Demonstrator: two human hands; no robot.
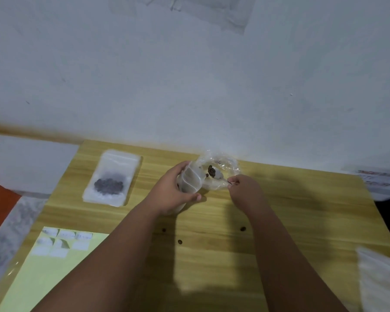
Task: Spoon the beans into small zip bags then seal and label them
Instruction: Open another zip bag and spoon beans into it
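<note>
**Spoon loaded, bag held open at the far middle of the table**

- Left hand [173, 190]: fingers and thumb curled round a small zip bag [190, 180], holding it upright with its mouth gaping toward the spoon. Dark shapes show low inside; too blurred to tell what they are.
- Right hand [243, 188]: fingertips pinched together on the thin handle of a spoon [218, 176]. The light-coloured bowl points left and carries a clump of brown beans [211, 171].
- The spoon bowl sits over the mouth of a crumpled clear plastic bag [225, 163], just right of the held zip bag and touching it.
- Far left: a filled zip bag [112, 176] lying flat, with a dark heap of beans in its lower half.
- Near left: a pale yellow label sheet [54, 273], with white labels [61, 242] along its far edge, some corners curled up.
- Three stray beans [164, 230] lie on the wooden table [302, 221] between the forearms and just beside them.
- Near right edge: a blurred stack of clear empty bags [378, 278].
</note>
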